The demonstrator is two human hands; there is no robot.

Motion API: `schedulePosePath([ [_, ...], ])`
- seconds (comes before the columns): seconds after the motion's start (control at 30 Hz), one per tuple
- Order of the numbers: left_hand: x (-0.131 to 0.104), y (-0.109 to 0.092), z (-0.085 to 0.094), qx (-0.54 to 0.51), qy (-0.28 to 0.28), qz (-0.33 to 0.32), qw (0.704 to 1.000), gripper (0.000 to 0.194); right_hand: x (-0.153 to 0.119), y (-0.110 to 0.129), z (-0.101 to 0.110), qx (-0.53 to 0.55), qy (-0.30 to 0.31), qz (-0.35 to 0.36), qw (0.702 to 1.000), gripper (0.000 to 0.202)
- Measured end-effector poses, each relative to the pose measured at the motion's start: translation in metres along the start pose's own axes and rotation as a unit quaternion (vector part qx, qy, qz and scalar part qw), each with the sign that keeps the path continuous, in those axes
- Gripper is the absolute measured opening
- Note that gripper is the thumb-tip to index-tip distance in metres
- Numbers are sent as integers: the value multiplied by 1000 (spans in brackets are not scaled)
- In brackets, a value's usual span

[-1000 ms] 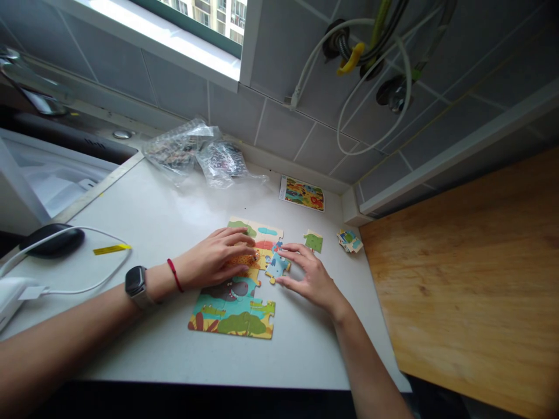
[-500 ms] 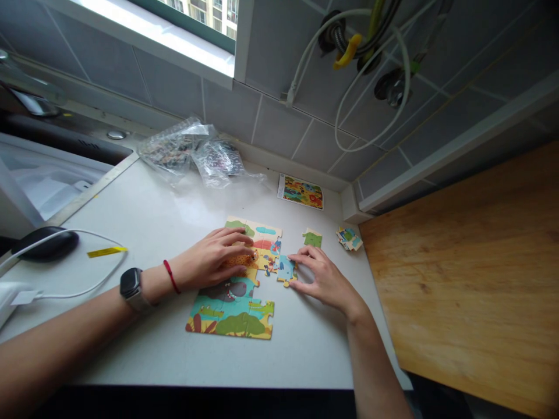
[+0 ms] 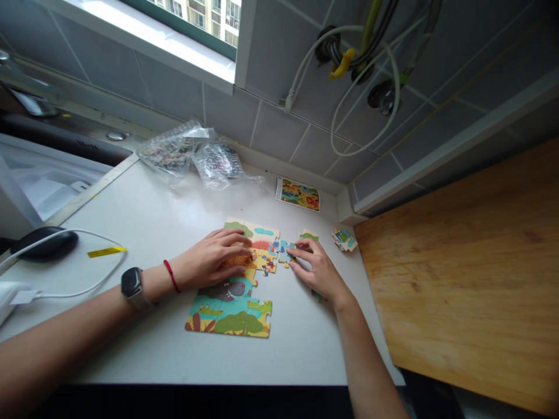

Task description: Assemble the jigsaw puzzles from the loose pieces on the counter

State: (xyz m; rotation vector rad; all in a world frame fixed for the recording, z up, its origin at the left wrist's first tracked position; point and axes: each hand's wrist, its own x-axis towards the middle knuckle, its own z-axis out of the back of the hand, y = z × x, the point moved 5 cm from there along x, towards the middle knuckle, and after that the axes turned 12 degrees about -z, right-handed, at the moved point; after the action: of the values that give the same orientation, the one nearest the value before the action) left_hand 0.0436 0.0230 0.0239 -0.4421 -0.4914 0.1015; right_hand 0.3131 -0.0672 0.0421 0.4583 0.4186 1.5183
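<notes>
A partly joined jigsaw puzzle (image 3: pixel 236 323) with animals lies on the white counter. My left hand (image 3: pixel 222 256) rests on its upper left part, fingers spread flat over the orange spotted animal. At the puzzle's right edge, my right hand (image 3: pixel 317 267) grips a blue puzzle piece (image 3: pixel 286 252) between thumb and fingers. The blue piece lies close against the joined pieces; whether it interlocks I cannot tell. A green puzzle piece (image 3: pixel 308 234) lies just beyond my right fingers. Another piece (image 3: pixel 318 295) shows partly beneath my right wrist.
A small pile of puzzle pieces (image 3: pixel 345 240) lies near the counter's right edge. Behind stand a picture card (image 3: pixel 298 193) and clear plastic bags (image 3: pixel 196 154). To the left are a black mouse (image 3: pixel 46 243), a white cable (image 3: pixel 102 287) and a yellow strip (image 3: pixel 106 252). A wooden board (image 3: pixel 463 273) borders the right.
My right hand has moved the blue piece slightly up, nearer the top right of the joined puzzle. The left hand stays in place. The view has shifted slightly.
</notes>
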Motion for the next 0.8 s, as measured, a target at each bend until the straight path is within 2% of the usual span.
schedulePosePath([
  [0.47, 0, 0, 1, 9, 12, -3, 1000, 32, -6, 0, 6, -11, 58, 18, 998, 32],
  [0.67, 1, 0, 0, 8, 12, -8, 1000, 30, -6, 5, 0, -2, 59, 19, 998, 46],
  [0.8, -1, 0, 0, 4, 12, -7, 1000, 29, -6, 10, -7, -9, 59, 25, 998, 40],
])
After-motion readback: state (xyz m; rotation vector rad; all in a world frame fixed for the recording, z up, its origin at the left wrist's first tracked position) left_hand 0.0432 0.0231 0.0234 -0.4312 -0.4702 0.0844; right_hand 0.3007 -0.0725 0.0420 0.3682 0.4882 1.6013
